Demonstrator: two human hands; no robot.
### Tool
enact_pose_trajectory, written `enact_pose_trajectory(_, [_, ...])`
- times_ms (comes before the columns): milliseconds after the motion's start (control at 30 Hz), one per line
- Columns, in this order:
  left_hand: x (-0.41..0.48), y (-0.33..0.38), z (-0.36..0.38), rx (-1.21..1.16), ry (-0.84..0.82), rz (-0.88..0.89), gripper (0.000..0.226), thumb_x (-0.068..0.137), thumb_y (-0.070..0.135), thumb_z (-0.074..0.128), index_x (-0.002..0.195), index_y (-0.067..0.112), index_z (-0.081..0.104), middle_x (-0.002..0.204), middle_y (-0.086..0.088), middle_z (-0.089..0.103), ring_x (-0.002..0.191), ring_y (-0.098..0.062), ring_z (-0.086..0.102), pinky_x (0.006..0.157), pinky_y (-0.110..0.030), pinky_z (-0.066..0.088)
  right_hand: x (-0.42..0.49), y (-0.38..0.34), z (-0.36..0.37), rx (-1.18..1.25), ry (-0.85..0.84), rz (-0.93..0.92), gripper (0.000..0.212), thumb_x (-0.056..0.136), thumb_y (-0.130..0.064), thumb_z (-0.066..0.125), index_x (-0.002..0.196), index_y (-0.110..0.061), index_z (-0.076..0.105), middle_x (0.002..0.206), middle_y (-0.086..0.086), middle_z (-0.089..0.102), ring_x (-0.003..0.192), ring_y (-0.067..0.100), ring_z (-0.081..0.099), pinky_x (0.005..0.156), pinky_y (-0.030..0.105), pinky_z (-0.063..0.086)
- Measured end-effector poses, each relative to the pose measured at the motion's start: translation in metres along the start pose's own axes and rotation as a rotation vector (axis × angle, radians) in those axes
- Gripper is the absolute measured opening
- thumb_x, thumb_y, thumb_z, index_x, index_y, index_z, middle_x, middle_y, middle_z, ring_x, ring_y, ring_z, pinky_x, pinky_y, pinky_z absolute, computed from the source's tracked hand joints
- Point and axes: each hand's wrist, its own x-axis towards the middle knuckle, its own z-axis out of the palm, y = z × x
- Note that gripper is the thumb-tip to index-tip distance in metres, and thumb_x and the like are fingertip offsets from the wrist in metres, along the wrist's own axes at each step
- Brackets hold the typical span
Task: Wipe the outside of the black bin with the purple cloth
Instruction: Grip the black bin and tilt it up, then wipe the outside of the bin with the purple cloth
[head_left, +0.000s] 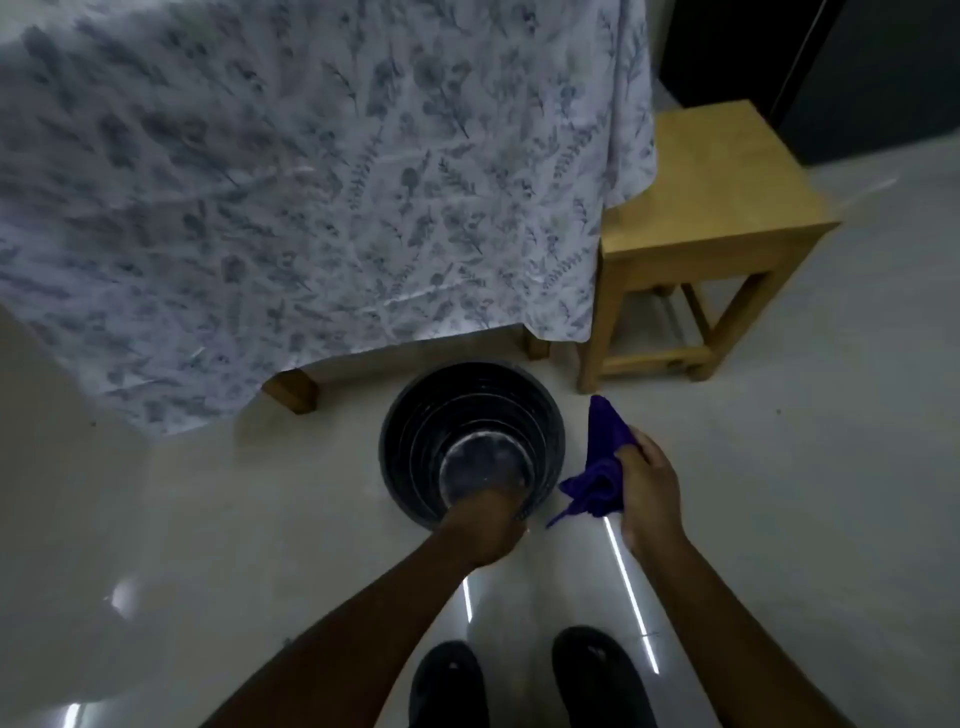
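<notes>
Head view: a person stands over the black bin (415, 441), which sits upright on the pale tiled floor (208, 519) just in front of a bench draped in a floral cloth (311, 182). The left hand (485, 525) is closed over the bin's near rim, apparently to steady it. The right hand (647, 493) is bunched around the purple cloth (597, 467), held just beside the bin's right wall but seemingly not yet touching it, likely poised for a wiping stroke. Count: one bin, one cloth, one wooden stool (717, 208) to the right, and two dark shoes (519, 680) below.
</notes>
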Motion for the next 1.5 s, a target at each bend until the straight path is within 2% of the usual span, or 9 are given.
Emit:
enact_pose_trajectory(200, [0.035,-0.020,0.033,0.120,0.011,-0.014,0.047,0.092,0.036,0.050,0.134,0.014,0.047,0.129,-0.009,0.060,0.113,-0.028,0.058,0.091,-0.036,0.050,0.015,0.042,0.007,-0.075,-0.059,0.035,0.031,0.091,-0.012,0.050,0.113,-0.027,0.066,0.101,0.003,0.071,0.084,0.028,0.066,0.067,0.036,0.055])
enact_pose_trajectory(367, [0.043,-0.036,0.044,0.433,0.053,0.033,0.026,0.083,0.016,0.064,0.107,0.009,0.063,0.079,-0.008,0.074,0.062,-0.022,0.070,0.050,-0.027,0.052,0.032,0.054,0.015,-0.069,-0.089,0.039,0.034,0.092,-0.014,0.053,0.122,-0.029,0.062,0.105,0.000,0.071,0.083,0.023,0.067,0.067,0.031,0.057])
enact_pose_trajectory(500, [0.042,-0.040,0.006,0.268,0.282,-0.010,0.024,0.097,0.018,0.044,0.120,0.013,0.048,0.093,-0.009,0.072,0.081,-0.030,0.071,0.066,-0.038,0.054,0.038,0.045,0.013,-0.006,-0.058,0.012,0.034,0.093,-0.014,0.055,0.121,-0.031,0.061,0.103,-0.007,0.070,0.076,0.018,0.067,0.064,0.031,0.054])
enact_pose_trajectory(667, [0.035,-0.058,-0.036,-0.111,0.524,-0.105,0.025,0.100,0.035,0.040,0.096,0.014,0.052,0.090,-0.009,0.070,0.080,-0.026,0.067,0.071,-0.034,0.053,0.039,0.035,0.011,-0.109,-0.103,-0.121,0.037,0.094,-0.015,0.052,0.125,-0.034,0.058,0.098,-0.011,0.070,0.073,0.016,0.066,0.059,0.025,0.054])
enact_pose_trajectory(800, [0.035,-0.080,-0.027,-0.338,0.522,-0.135,0.017,0.100,0.029,0.044,0.087,0.023,0.054,0.080,0.008,0.062,0.069,0.002,0.058,0.063,-0.006,0.043,0.044,0.052,0.019,-0.279,-0.175,-0.218,0.042,0.092,-0.013,0.053,0.129,-0.033,0.056,0.124,-0.007,0.061,0.105,0.014,0.063,0.085,0.032,0.054])
enact_pose_trajectory(933, [0.041,-0.089,-0.008,-0.452,0.479,-0.159,0.026,0.100,0.027,0.043,0.084,0.015,0.059,0.078,0.004,0.064,0.074,0.003,0.058,0.060,-0.006,0.040,0.049,0.083,0.034,-0.554,-0.271,-0.312,0.044,0.090,-0.018,0.054,0.133,-0.026,0.053,0.132,-0.012,0.051,0.121,0.009,0.050,0.097,0.015,0.038])
enact_pose_trajectory(1167, [0.046,-0.106,0.008,-0.488,0.561,-0.224,0.022,0.094,0.034,0.055,0.078,0.020,0.059,0.072,0.008,0.063,0.065,0.000,0.059,0.058,-0.013,0.042,0.057,0.116,0.059,-1.390,-0.314,-0.726,0.070,0.079,-0.059,0.042,0.140,-0.026,0.045,0.138,0.010,0.047,0.123,0.035,0.048,0.099,0.048,0.040])
enact_pose_trajectory(1333, [0.043,-0.108,0.015,-0.439,0.578,-0.264,0.029,0.076,0.049,0.069,0.080,0.023,0.058,0.073,0.011,0.064,0.066,-0.004,0.061,0.056,-0.011,0.046,0.080,0.122,0.101,-1.384,-0.429,-0.662,0.093,0.085,-0.075,0.018,0.153,-0.013,0.004,0.162,0.007,0.008,0.149,0.022,0.008,0.120,0.047,0.011])
enact_pose_trajectory(1500, [0.042,-0.111,0.016,-0.446,0.582,-0.302,0.029,0.079,0.050,0.067,0.087,0.022,0.060,0.082,0.010,0.067,0.074,-0.005,0.063,0.063,-0.020,0.051,0.092,0.134,0.066,-1.276,-0.278,-0.619,0.073,0.093,-0.062,0.022,0.151,-0.016,0.023,0.156,0.005,0.032,0.143,0.020,0.030,0.114,0.044,0.030])
